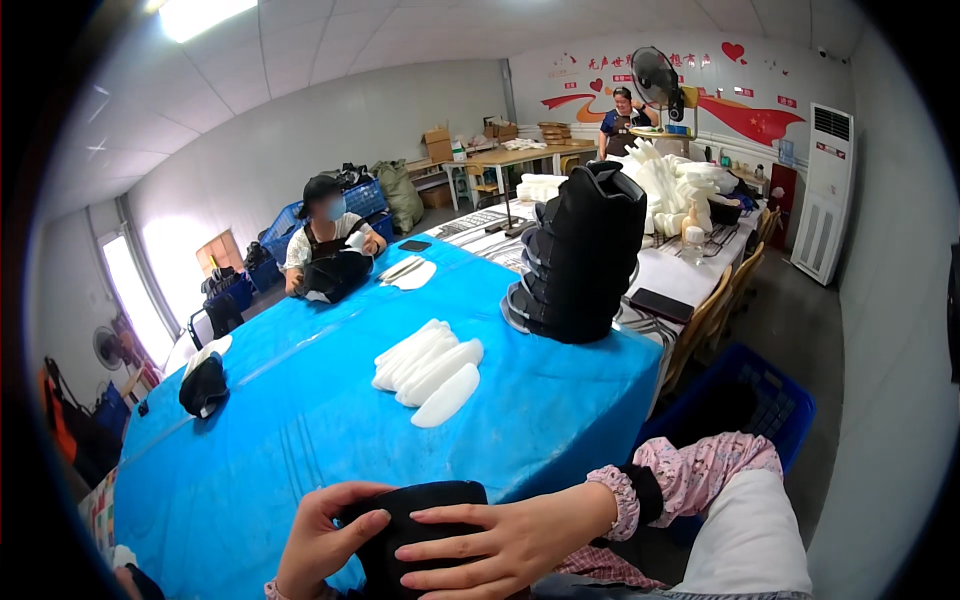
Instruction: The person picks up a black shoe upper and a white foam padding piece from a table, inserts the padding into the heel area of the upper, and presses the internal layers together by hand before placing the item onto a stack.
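At the near edge of the table, both my hands are on a black fabric piece with a rounded top edge. My left hand grips its left side, thumb in front and fingers curled over the rim. Across its front lies my right hand, fingers stretched and spread flat; its thumb is hidden. Farther ahead, several white oval pads lie overlapping on the blue table cover. To their right rises a tall stack of nested black fabric pieces with grey edges.
A co-worker across the table holds black fabric. Another black piece lies at left. A phone and a white heap sit on the neighbouring table. A blue crate stands at right. Farther back are another person and a fan.
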Tool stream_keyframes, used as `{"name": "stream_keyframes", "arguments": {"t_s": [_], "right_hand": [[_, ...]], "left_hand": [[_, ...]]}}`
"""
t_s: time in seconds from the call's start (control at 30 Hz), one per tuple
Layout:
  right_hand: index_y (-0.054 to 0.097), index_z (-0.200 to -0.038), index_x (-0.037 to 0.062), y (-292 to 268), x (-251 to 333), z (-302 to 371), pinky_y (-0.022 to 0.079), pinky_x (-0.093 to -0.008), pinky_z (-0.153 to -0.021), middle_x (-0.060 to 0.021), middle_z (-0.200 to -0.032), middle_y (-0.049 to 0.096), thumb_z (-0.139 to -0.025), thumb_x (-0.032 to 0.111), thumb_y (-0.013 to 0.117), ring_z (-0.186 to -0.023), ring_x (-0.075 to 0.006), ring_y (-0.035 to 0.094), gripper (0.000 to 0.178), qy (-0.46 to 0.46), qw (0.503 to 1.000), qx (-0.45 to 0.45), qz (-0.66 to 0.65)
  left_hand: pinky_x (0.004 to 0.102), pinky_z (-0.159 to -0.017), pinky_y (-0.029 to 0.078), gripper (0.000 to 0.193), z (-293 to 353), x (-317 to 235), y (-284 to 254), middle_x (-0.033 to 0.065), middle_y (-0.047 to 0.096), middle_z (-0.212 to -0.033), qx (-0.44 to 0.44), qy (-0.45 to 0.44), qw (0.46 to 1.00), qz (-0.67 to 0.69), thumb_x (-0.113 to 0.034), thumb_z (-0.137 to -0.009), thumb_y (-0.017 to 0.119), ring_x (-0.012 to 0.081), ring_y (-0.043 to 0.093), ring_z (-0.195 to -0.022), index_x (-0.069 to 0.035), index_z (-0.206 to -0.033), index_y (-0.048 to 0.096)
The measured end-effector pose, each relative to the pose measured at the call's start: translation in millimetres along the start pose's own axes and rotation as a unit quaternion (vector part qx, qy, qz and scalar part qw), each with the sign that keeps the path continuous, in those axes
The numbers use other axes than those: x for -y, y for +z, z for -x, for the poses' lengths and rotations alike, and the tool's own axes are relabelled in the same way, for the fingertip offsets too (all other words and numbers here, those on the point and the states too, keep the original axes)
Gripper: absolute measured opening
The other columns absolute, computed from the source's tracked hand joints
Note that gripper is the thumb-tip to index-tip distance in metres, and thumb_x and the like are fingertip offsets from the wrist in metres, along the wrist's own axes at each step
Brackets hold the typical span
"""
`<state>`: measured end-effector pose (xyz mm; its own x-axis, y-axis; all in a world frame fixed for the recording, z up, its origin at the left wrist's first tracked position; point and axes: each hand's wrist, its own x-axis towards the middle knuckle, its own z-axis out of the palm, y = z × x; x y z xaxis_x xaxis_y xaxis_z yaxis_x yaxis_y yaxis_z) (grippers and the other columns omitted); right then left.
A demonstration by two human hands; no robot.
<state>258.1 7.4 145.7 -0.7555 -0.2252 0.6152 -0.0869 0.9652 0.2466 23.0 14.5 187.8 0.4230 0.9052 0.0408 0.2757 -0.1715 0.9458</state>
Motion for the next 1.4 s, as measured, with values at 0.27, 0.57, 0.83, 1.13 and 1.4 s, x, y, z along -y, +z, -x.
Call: {"name": "stream_keyframes", "arguments": {"t_s": [0.27, 0.57, 0.83, 1.13, 1.4], "right_hand": [[0.044, -0.123, 0.007, -54, -30, 45, 0.028, -0.0502, -0.104, -0.0129, -0.128, 0.048, -0.081, 0.025, 0.061, -0.121, -0.03, 0.044, 0.049, 0.197, 0.965, -0.155, 0.074], [0.032, -0.131, 0.0035, -189, -63, 165, 0.04, -0.0316, -0.091, -0.0089, -0.124, 0.045, -0.077, 0.024, 0.072, -0.108, -0.0176, 0.047, 0.07, 0.279, 0.599, -0.691, 0.294], [0.036, -0.12, -0.0101, -239, -161, 183, 0.041, -0.0307, -0.093, -0.0173, -0.12, 0.048, -0.07, 0.041, 0.076, -0.11, -0.0219, 0.049, 0.082, 0.336, 0.583, -0.715, 0.19], [0.039, -0.115, -0.0086, -225, -228, 175, 0.043, -0.0349, -0.085, -0.0218, -0.109, 0.049, -0.067, 0.042, 0.077, -0.1, -0.0305, 0.053, 0.079, 0.481, 0.618, -0.399, 0.477], [0.038, -0.113, -0.0096, -197, -251, 195, 0.043, -0.0426, -0.085, -0.0263, -0.105, 0.049, -0.065, 0.042, 0.076, -0.099, -0.0406, 0.05, 0.08, 0.485, 0.604, -0.344, 0.531]], "left_hand": [[0.0305, -0.088, 0.042, 0.03, -19, 40, -62, 0.0094, 0.056, -0.116, -0.222, 0.103, 0.969, -0.028, -0.024, -0.094, 0.046, 0.0183, 0.055, -0.103, -0.003, -0.115, 0.053], [0.0176, -0.06, 0.044, 0.026, 5, 309, -156, 0.0051, 0.06, -0.096, -0.333, -0.097, 0.937, 0.044, -0.02, -0.092, 0.051, 0.0095, 0.057, -0.074, -0.005, -0.113, 0.052], [0.0289, -0.059, 0.05, 0.032, 21, 317, -161, 0.0111, 0.059, -0.098, -0.378, -0.098, 0.915, 0.105, -0.018, -0.092, 0.048, 0.0175, 0.06, -0.072, -0.004, -0.121, 0.05], [0.0271, -0.06, 0.049, 0.031, 28, 308, -153, 0.0099, 0.06, -0.095, -0.38, -0.083, 0.914, 0.113, -0.017, -0.093, 0.048, 0.0145, 0.058, -0.07, -0.003, -0.12, 0.05], [0.0256, -0.06, 0.048, 0.03, 26, 284, -143, 0.0075, 0.06, -0.09, -0.395, -0.091, 0.905, 0.129, -0.019, -0.092, 0.051, 0.0131, 0.056, -0.069, -0.001, -0.116, 0.054]]}}
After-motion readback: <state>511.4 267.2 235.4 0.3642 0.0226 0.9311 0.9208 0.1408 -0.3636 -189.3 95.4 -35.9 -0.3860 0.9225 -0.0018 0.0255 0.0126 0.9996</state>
